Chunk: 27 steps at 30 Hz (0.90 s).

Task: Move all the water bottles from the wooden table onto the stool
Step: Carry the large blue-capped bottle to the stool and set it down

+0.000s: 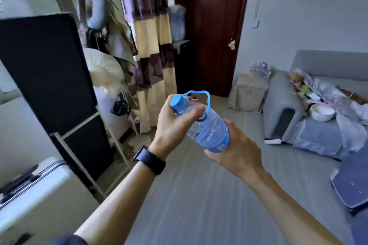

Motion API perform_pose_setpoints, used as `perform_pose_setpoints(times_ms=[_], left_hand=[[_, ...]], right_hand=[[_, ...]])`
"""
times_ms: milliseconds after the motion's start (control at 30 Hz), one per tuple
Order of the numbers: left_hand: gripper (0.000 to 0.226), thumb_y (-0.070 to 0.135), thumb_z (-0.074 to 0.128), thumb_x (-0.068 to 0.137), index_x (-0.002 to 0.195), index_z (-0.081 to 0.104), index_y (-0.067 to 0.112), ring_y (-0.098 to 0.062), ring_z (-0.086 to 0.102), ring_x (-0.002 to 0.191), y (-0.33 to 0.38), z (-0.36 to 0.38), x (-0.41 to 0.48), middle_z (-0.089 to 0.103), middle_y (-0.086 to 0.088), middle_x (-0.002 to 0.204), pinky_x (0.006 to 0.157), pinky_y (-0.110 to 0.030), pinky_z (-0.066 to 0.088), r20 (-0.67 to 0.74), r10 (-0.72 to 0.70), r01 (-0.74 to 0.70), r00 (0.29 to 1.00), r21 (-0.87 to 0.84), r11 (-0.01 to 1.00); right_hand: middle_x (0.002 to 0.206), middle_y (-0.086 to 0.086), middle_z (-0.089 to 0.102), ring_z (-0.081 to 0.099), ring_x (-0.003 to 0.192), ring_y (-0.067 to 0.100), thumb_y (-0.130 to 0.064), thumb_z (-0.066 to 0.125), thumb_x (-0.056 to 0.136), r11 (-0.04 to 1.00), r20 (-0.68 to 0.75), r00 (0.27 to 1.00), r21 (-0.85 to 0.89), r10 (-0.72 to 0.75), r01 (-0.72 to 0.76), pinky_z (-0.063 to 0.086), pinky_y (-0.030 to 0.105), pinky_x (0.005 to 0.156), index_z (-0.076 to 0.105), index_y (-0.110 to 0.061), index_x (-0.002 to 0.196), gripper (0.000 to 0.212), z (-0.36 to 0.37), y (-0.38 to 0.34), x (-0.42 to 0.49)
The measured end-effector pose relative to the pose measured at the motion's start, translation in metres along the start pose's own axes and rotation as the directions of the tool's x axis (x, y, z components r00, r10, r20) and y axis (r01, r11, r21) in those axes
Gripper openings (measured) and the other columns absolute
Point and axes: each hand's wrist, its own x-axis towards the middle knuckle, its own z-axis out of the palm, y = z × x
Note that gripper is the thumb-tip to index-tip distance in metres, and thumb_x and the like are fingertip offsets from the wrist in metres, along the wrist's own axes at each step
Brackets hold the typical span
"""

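Observation:
A clear water bottle (207, 128) with a blue cap, blue carry loop and blue label is held tilted in mid-air at the centre of the head view, cap pointing up-left. My left hand (175, 123) grips its neck and shoulder, thumb across the front. Around the bottle's lower body, by the label, curls my right hand (237, 153). A small stool-like stand under a patterned cloth (248, 93) sits by the sofa with several small bottles on top. No wooden table shows in the view.
A grey sofa (282, 105) piled with clothes and a white bowl stands at right. A black panel on a white frame (47, 77) and a white suitcase (33, 191) are at left. A dark wooden door (211, 26) and striped curtain are ahead. Grey floor lies between.

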Motion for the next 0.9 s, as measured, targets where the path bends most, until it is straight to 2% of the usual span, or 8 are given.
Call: perform_pose_setpoints(times_ms=[67,167,300,467,567,700,800,900], left_hand=[[0.04,0.036,0.083,0.072,0.1,0.06,0.019,-0.008,0.072,0.086,-0.017,0.019,0.048,0.075,0.01,0.093,0.07,-0.024,0.055,0.035,-0.013,0.013,0.999,-0.002,1.0],[0.039,0.034,0.082,0.073,0.1,0.06,0.017,-0.009,0.072,0.088,-0.039,0.052,0.121,0.076,0.009,0.095,0.078,-0.034,0.058,0.106,-0.015,0.014,0.994,0.003,1.0],[0.039,0.037,0.081,0.073,0.1,0.063,0.016,-0.012,0.071,0.095,-0.067,0.106,0.209,0.075,0.008,0.098,0.087,-0.041,0.057,0.208,0.001,-0.008,0.978,0.033,0.999],[0.035,0.033,0.08,0.075,0.099,0.062,0.014,-0.011,0.07,0.094,-0.113,0.184,0.312,0.075,0.009,0.095,0.089,-0.04,0.056,0.296,0.009,-0.025,0.955,0.05,0.998],[0.036,0.031,0.081,0.076,0.1,0.064,0.01,-0.011,0.07,0.092,-0.138,0.233,0.377,0.074,0.008,0.096,0.089,-0.043,0.056,0.314,-0.002,-0.021,0.949,0.07,0.997],[0.033,0.031,0.082,0.076,0.098,0.061,0.017,-0.011,0.07,0.093,-0.164,0.29,0.463,0.073,0.009,0.096,0.088,-0.044,0.057,0.299,-0.03,0.003,0.954,0.089,0.996],[0.026,0.035,0.081,0.076,0.091,0.063,0.025,-0.008,0.07,0.092,-0.184,0.32,0.524,0.072,0.015,0.095,0.085,-0.04,0.057,0.284,-0.025,0.0,0.958,0.09,0.996],[0.008,0.036,0.076,0.077,0.078,0.07,0.031,-0.003,0.069,0.086,-0.209,0.344,0.579,0.07,0.02,0.088,0.081,-0.038,0.057,0.291,0.013,-0.044,0.957,0.103,0.994]], right_hand=[[0.082,-0.022,0.051,0.064,0.082,0.015,-0.067,0.069,0.051,0.998,-0.006,0.999,-0.028,0.054,-0.054,0.039,0.029,0.056,0.037,-0.049,0.111,0.07,0.006,0.015,0.044],[0.083,-0.021,0.05,0.066,0.084,0.017,-0.069,0.066,0.05,0.992,-0.024,0.993,-0.05,0.115,-0.116,0.038,0.03,0.055,0.034,-0.052,0.105,0.066,0.012,0.04,0.11],[0.094,-0.019,0.061,0.068,0.089,0.02,-0.072,0.064,0.051,0.978,-0.063,0.98,-0.076,0.191,-0.195,0.041,0.032,0.059,0.034,-0.047,0.107,0.068,0.02,0.087,0.188],[0.104,-0.016,0.067,0.068,0.095,0.021,-0.072,0.067,0.053,0.96,-0.098,0.962,-0.097,0.254,-0.263,0.04,0.031,0.06,0.036,-0.043,0.109,0.071,0.035,0.16,0.289],[0.105,-0.015,0.068,0.069,0.095,0.023,-0.072,0.069,0.052,0.958,-0.11,0.958,-0.088,0.265,-0.275,0.039,0.032,0.061,0.036,-0.041,0.11,0.073,0.045,0.206,0.358],[0.105,-0.013,0.067,0.069,0.094,0.024,-0.071,0.069,0.052,0.957,-0.086,0.955,-0.039,0.283,-0.287,0.048,0.033,0.064,0.035,-0.041,0.11,0.073,0.048,0.254,0.455],[0.1,-0.015,0.064,0.068,0.091,0.024,-0.07,0.068,0.053,0.962,-0.079,0.96,-0.034,0.268,-0.271,0.044,0.032,0.061,0.035,-0.041,0.11,0.072,0.053,0.281,0.523],[0.086,-0.019,0.054,0.068,0.085,0.023,-0.068,0.068,0.053,0.965,-0.067,0.964,-0.034,0.256,-0.259,0.036,0.03,0.055,0.033,-0.043,0.107,0.069,0.065,0.307,0.584]])
